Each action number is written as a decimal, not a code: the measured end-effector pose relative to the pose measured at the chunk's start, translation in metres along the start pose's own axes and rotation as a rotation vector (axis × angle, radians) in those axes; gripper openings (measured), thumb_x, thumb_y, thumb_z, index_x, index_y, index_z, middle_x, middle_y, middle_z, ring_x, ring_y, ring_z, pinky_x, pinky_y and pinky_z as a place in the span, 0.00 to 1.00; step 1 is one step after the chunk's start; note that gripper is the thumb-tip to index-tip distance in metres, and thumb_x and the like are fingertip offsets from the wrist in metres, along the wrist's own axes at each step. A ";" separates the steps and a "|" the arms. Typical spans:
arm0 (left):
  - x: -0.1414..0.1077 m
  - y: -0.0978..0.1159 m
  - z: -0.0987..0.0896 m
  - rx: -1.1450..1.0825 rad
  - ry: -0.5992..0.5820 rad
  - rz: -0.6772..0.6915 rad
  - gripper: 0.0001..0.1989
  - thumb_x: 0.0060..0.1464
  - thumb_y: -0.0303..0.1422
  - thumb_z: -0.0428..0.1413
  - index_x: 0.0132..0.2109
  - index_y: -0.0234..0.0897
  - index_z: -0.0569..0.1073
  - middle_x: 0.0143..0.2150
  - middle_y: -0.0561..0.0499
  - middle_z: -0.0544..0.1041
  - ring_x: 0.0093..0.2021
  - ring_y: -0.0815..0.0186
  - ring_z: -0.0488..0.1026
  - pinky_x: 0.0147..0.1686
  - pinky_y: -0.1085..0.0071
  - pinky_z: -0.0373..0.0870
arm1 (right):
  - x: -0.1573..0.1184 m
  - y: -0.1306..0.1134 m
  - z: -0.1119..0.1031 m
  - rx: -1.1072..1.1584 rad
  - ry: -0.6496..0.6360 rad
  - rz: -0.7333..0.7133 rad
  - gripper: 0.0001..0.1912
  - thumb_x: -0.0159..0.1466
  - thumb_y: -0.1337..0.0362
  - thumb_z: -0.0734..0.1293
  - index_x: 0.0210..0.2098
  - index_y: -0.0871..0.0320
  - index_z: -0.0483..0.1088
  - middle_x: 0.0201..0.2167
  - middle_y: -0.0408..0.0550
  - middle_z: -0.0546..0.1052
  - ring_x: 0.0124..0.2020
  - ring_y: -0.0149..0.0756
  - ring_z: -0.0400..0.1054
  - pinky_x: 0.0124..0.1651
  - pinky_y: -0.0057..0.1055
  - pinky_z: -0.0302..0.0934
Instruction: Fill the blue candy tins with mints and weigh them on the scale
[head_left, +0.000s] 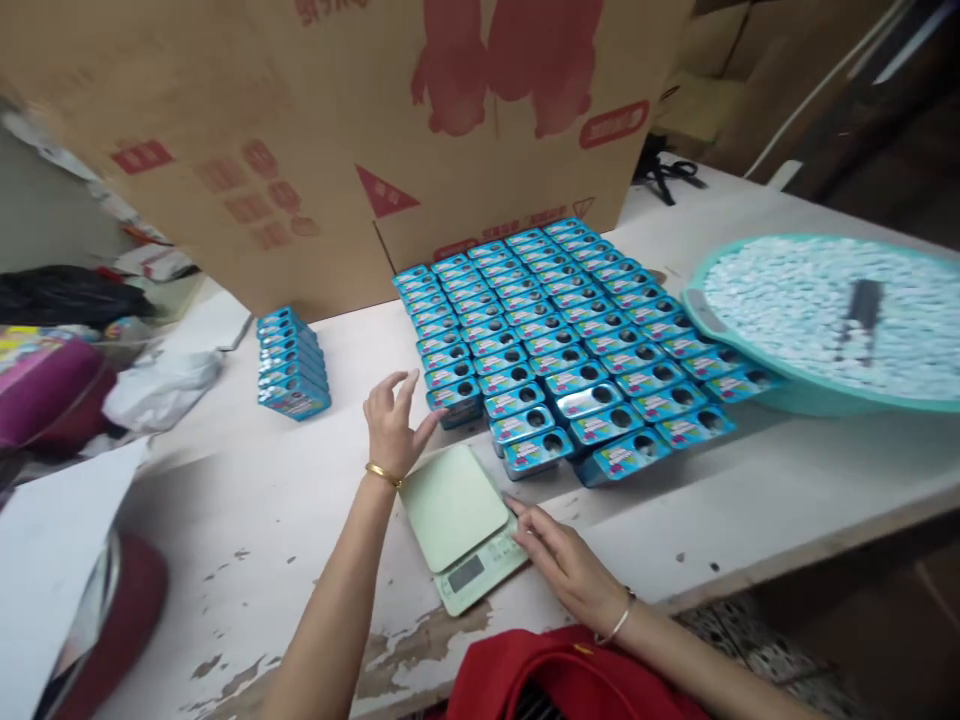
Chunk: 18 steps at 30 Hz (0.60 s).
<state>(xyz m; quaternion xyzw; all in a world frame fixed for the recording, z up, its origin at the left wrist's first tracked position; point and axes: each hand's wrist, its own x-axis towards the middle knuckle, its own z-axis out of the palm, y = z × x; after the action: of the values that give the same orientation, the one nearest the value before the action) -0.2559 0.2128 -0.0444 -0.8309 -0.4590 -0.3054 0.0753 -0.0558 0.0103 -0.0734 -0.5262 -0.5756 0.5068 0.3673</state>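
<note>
A pale green digital scale (456,510) lies on the white table with nothing on its plate. My left hand (394,425) is raised just beyond the scale's far left corner, fingers apart and holding nothing, close to the front left of the rows of blue tins. My right hand (559,560) touches the scale's right edge beside the buttons, its fingers extended and nothing in them. Rows of small blue tins (536,340), each with a dark round spot on top, stand past the scale. A shorter row of blue tins (292,365) stands apart at the left.
A large cardboard box (300,200) stands behind the tins. At the right, a teal basin (825,395) holds many pale blue pieces and a dark object. White plastic (161,385), a magenta bundle (52,385) and a dark red container (131,610) are on the left.
</note>
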 end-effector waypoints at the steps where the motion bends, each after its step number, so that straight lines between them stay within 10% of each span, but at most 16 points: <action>1: 0.001 -0.014 -0.009 0.043 0.026 -0.052 0.29 0.53 0.45 0.55 0.59 0.36 0.63 0.54 0.40 0.66 0.55 0.56 0.63 0.54 0.60 0.58 | 0.003 -0.002 0.004 0.031 -0.028 0.009 0.11 0.69 0.56 0.54 0.36 0.56 0.60 0.58 0.60 0.67 0.62 0.40 0.58 0.59 0.36 0.57; 6: 0.001 -0.107 -0.054 0.372 -0.027 -0.482 0.25 0.53 0.41 0.54 0.55 0.35 0.66 0.59 0.37 0.62 0.60 0.48 0.57 0.56 0.53 0.55 | 0.027 -0.011 0.033 0.136 -0.125 -0.026 0.11 0.68 0.56 0.54 0.35 0.55 0.60 0.57 0.59 0.68 0.62 0.40 0.59 0.60 0.36 0.54; 10: -0.001 -0.160 -0.063 0.502 -0.266 -0.418 0.16 0.53 0.39 0.52 0.47 0.36 0.71 0.62 0.37 0.59 0.63 0.45 0.52 0.56 0.47 0.52 | 0.046 -0.020 0.058 0.156 -0.144 -0.077 0.10 0.68 0.58 0.56 0.35 0.56 0.61 0.51 0.56 0.73 0.58 0.39 0.63 0.58 0.35 0.56; 14: 0.005 -0.168 -0.067 0.522 -0.334 -0.233 0.11 0.54 0.36 0.49 0.39 0.36 0.72 0.59 0.38 0.64 0.63 0.47 0.54 0.59 0.46 0.47 | 0.050 -0.025 0.069 0.159 -0.169 -0.086 0.10 0.67 0.58 0.57 0.34 0.56 0.61 0.46 0.54 0.75 0.53 0.39 0.67 0.54 0.34 0.59; 18: 0.007 -0.128 -0.102 0.520 -0.425 -0.116 0.12 0.57 0.38 0.45 0.36 0.37 0.70 0.48 0.42 0.71 0.48 0.52 0.68 0.55 0.49 0.55 | 0.042 -0.020 0.060 0.168 -0.109 -0.062 0.11 0.66 0.57 0.59 0.32 0.58 0.62 0.42 0.51 0.74 0.46 0.37 0.68 0.48 0.31 0.59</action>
<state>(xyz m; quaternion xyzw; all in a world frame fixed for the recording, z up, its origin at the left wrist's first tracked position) -0.4016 0.2488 0.0214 -0.8013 -0.5736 -0.0020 0.1698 -0.1255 0.0408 -0.0720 -0.4472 -0.5663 0.5696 0.3937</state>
